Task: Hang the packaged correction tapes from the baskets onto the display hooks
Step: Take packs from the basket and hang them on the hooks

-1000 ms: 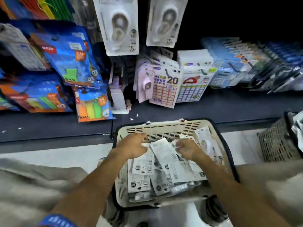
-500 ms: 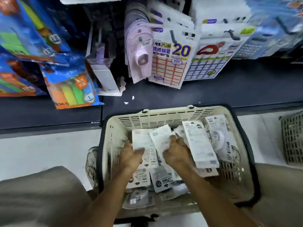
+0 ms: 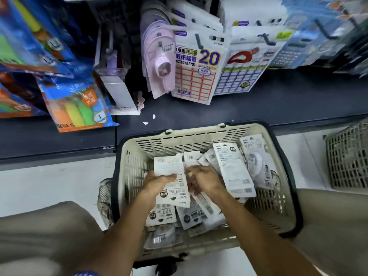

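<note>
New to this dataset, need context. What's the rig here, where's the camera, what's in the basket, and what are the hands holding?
There is no robot here: a person works with two bare hands. The single picture comes from a wide-angle camera worn on the head, looking forward and down, so the forearms enter from the bottom edge.

In front of the person a cream basket holds a loose pile of packaged correction tapes, most lying back side up. The left hand has a grip on one pack, thumb across its front. The right hand is down among the packs beside it; motion blur hides whether it grips one.

Behind the basket is a dark shelf with sticker packs and other stationery hanging on hooks above it. A second basket shows at the right edge.
</note>
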Action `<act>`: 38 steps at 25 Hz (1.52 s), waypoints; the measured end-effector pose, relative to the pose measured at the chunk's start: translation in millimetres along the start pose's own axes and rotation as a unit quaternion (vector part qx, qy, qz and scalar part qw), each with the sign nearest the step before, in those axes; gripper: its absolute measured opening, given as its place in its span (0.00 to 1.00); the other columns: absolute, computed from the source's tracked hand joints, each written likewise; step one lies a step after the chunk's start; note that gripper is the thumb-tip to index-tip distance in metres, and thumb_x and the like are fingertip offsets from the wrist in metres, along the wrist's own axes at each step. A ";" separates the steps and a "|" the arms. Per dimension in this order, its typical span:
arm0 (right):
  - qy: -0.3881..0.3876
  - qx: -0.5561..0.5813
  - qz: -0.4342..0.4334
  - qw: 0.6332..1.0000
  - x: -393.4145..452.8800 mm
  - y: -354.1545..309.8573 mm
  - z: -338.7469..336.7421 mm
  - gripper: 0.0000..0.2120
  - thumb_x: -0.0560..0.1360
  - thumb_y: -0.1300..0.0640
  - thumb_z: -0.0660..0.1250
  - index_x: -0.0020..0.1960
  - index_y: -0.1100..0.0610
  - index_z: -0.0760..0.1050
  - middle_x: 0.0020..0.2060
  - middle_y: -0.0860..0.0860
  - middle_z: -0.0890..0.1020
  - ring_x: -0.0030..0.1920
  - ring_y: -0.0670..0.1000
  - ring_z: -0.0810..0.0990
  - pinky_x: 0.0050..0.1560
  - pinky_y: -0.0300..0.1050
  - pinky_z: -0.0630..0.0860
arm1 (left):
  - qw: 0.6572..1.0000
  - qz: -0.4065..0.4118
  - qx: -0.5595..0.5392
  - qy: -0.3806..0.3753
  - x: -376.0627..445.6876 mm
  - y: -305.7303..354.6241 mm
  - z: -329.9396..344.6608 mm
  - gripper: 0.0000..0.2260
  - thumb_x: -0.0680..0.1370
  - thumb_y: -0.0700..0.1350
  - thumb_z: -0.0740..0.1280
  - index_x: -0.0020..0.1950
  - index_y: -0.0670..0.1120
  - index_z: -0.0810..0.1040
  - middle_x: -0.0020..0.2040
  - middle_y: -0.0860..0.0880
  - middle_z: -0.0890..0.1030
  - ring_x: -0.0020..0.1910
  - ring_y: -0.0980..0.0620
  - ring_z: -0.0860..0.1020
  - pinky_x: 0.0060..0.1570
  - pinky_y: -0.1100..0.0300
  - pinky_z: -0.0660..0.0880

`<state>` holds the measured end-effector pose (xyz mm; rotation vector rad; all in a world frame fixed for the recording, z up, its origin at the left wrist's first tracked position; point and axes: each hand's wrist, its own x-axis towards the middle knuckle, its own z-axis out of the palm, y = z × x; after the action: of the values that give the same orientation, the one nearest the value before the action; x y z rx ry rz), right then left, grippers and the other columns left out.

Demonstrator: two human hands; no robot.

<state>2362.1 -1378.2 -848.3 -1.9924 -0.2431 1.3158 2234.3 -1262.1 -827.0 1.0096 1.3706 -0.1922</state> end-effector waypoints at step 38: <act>-0.040 -0.118 -0.060 0.990 -81.1 -29.0 -79.5 0.06 0.84 0.56 0.60 0.49 0.51 0.73 0.47 0.56 0.78 0.30 0.45 0.79 0.27 0.42 0.75 | 0.972 0.066 -0.143 -0.172 -15.5 -3.9 37.2 0.25 0.72 0.65 0.69 0.61 0.51 0.83 0.57 0.46 0.87 0.56 0.45 0.86 0.50 0.50 0.81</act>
<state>2399.5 -1436.1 -753.5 -2.0848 -0.5729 1.3408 2254.4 -1296.5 -820.2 0.7784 0.9779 -0.0627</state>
